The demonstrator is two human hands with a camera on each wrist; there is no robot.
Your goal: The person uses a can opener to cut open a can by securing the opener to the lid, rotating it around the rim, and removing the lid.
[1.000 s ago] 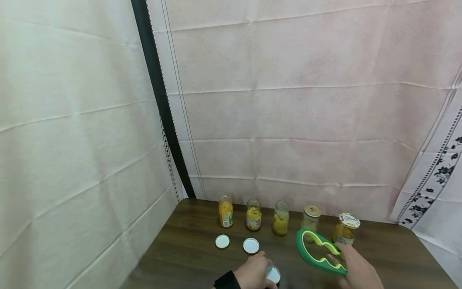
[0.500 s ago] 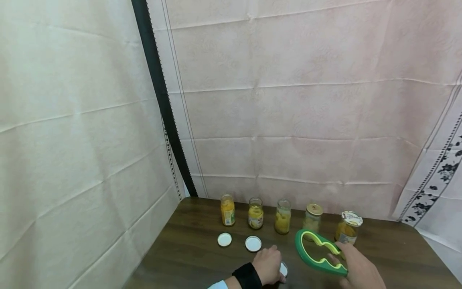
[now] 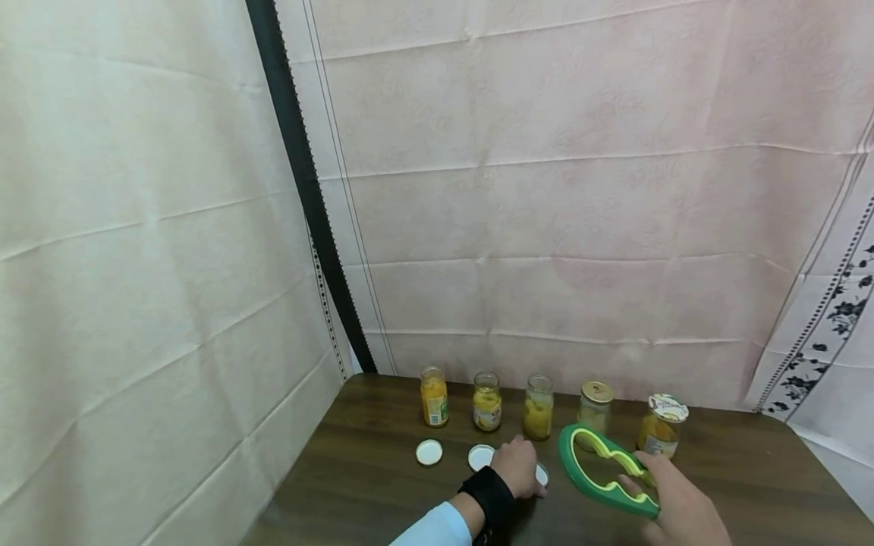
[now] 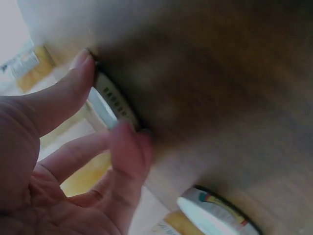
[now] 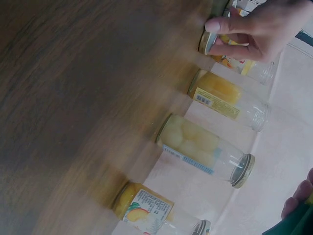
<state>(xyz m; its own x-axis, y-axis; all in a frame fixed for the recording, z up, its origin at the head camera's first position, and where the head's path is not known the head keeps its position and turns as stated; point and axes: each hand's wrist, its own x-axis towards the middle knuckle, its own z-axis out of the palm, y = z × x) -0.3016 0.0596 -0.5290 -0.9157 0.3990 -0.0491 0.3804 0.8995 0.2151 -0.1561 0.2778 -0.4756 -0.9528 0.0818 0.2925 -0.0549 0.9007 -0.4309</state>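
My left hand [image 3: 517, 466] pinches a white-topped jar lid [image 3: 542, 475] by its rim, low over the tabletop or touching it, in front of the third jar. In the left wrist view, thumb and fingertips grip opposite edges of that lid [image 4: 113, 98]. My right hand [image 3: 679, 504] holds a green jar opener [image 3: 572, 466] with a lighter scalloped inner edge, above the table. Two more white lids, one on the left [image 3: 429, 452] and one partly behind my left hand [image 3: 481, 456], lie on the table. Behind them stand three lidless jars: orange [image 3: 435, 400], yellow [image 3: 487, 406] and pale yellow [image 3: 538, 411].
On the right side of the wooden table [image 3: 369, 478], a gold-lidded jar [image 3: 595, 406] and a jar with a patterned white lid [image 3: 661, 426] stand upright. The opener partly covers the gold-lidded one. Pale cloth [image 3: 573, 227] hangs behind the table and to its left.
My left hand has carried the lid forward, toward the row of jars, and slightly right. The right hand with the jar opener has barely moved.
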